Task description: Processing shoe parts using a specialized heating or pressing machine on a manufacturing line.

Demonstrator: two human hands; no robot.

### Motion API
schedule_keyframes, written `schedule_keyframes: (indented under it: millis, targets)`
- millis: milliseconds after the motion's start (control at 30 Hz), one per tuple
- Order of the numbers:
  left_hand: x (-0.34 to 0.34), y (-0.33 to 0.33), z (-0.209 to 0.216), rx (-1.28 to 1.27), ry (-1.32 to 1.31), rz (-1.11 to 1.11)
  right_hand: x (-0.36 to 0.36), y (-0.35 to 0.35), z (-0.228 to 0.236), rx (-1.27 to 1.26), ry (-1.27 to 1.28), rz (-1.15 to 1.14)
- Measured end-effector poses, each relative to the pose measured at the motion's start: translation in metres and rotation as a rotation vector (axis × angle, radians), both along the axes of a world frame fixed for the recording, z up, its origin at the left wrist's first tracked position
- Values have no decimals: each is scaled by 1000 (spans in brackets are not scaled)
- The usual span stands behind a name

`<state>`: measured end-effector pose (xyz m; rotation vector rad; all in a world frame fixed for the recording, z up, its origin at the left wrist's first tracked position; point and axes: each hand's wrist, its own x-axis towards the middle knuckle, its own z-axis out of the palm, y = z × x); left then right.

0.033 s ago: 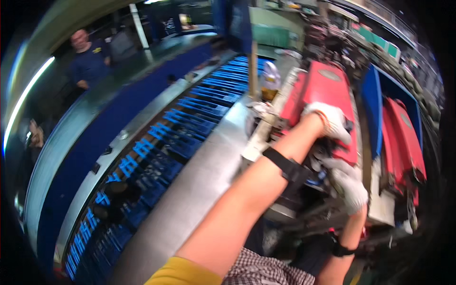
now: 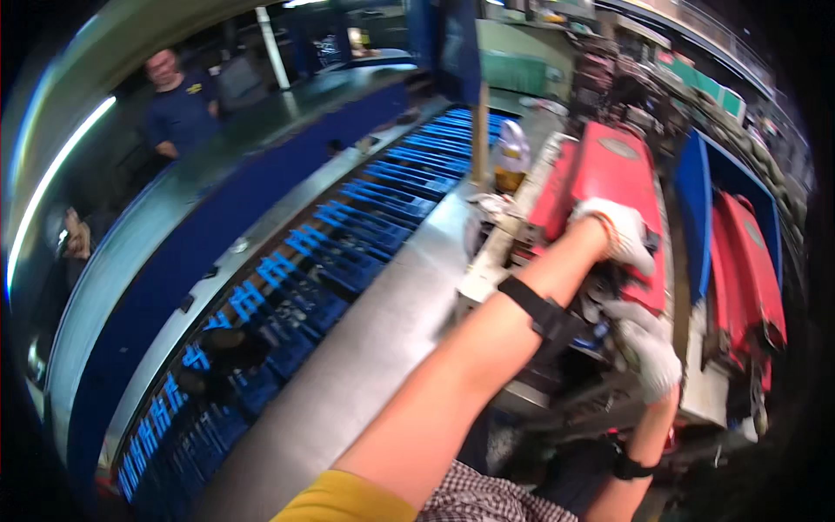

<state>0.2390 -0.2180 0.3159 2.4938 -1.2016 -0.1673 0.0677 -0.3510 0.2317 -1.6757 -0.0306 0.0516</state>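
Observation:
A red, elongated cover-like part with an oval patch near its far end lies on a bench to the right of the conveyor. My left hand, in a white glove, is closed over its near part, and a small dark piece shows beside the fingers. What the fingers grip is hidden. Just nearer, my right hand, also in a white glove, has its fingers bent in beside dark metal parts at the red part's near end. Blur hides what it holds.
A conveyor with blue slats runs along the left, edged by a smooth metal plate. More red parts stand by a blue bin wall at right. A bottle stands beyond. Another person stands across the conveyor.
The whole view has shifted slightly, so everything sits a little further right and lower. Both hands keep nearly the same places at the red part.

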Motion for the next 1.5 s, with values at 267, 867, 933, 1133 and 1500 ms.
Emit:
schedule_keyframes:
  millis: [267, 867, 933, 1133, 1500]
  targets:
    - [6, 2, -8, 13, 0, 37, -2, 10, -2, -18, -19, -15]
    - [18, -2, -10, 99, 11, 3, 6, 6, -26, 316, -105, 30]
    - [24, -6, -16, 127, -102, -46, 8, 7, -26, 314, -106, 48]
    - [44, -26, -31, 134, 272, -77, 9, 0, -36, 352, -137, 21]
    - [25, -17, -15, 13, 186, -141, -6, -9, -44, 560, -57, -160]
